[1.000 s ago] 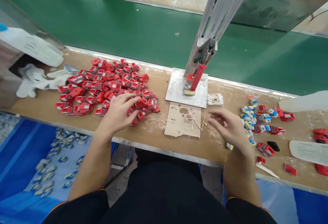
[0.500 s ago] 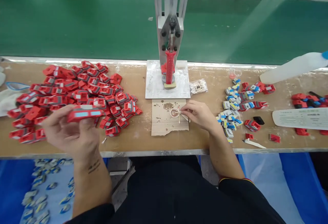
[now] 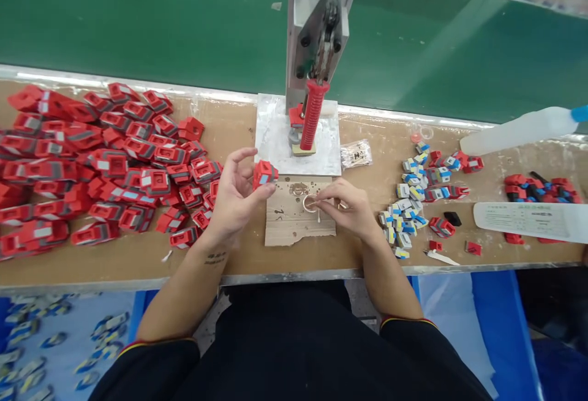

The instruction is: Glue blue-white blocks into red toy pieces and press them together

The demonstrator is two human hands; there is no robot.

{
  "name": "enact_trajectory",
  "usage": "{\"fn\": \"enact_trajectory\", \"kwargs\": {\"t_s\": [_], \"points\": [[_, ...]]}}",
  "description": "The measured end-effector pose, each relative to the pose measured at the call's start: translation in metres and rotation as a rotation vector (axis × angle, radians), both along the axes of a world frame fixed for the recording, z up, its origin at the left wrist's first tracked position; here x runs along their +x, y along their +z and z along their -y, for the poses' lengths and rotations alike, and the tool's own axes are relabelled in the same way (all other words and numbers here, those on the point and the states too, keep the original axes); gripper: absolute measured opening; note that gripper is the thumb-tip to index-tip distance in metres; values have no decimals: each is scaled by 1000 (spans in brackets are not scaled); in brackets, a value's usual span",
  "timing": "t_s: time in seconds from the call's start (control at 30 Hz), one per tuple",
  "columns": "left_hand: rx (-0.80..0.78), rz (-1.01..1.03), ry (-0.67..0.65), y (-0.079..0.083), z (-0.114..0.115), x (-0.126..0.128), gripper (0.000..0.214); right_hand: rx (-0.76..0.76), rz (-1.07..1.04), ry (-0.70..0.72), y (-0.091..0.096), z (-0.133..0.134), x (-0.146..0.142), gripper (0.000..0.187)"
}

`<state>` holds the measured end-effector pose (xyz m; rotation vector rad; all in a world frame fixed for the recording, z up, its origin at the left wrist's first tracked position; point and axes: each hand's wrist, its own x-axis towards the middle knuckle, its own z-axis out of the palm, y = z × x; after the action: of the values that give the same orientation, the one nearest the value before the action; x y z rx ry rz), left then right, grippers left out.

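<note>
Red part (image 3: 264,174) clasped in the left hand (image 3: 235,198) near the far-left corner of the card (image 3: 294,228), end presumably left uncovered for a clear view; right hand (image 3: 348,206) pinches a stick (image 3: 313,203) at the cup (image 3: 305,206) on the card, likely shielding the worktop (image 3: 390,138).

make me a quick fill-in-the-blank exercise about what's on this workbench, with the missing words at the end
1. The left hand holds a toy vehicle body coloured mainly ____.
2. The small round dish by the right hand rests on a torn sheet of ____.
3. The big pile of toy vehicle bodies lies on the person's ____ side of the metal base plate.
4. The wide strip behind the workbench is ____.

Missing words: red; cardboard; left; green.
</note>
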<state>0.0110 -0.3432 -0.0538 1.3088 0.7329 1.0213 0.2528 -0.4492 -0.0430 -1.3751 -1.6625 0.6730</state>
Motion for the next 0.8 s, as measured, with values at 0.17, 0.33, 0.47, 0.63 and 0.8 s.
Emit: {"fn": "enact_trajectory", "kwargs": {"t_s": [0.17,0.33,0.47,0.63,0.8], "points": [[56,-91,106,-7,8,2,54,-104,-171,-205,-3,6,6,21],[152,-142,113,-7,10,5,53,-179,-197,-265,-8,7,7,20],[207,-192,118,-6,13,7,49,-168,-222,-273,-4,7,8,22],[178,-178,65,-7,17,10,45,-24,-294,-305,21,3,11,35],[169,-151,52,-6,21,12,46,221,-324,-344,50,-7,-5,34]]}}
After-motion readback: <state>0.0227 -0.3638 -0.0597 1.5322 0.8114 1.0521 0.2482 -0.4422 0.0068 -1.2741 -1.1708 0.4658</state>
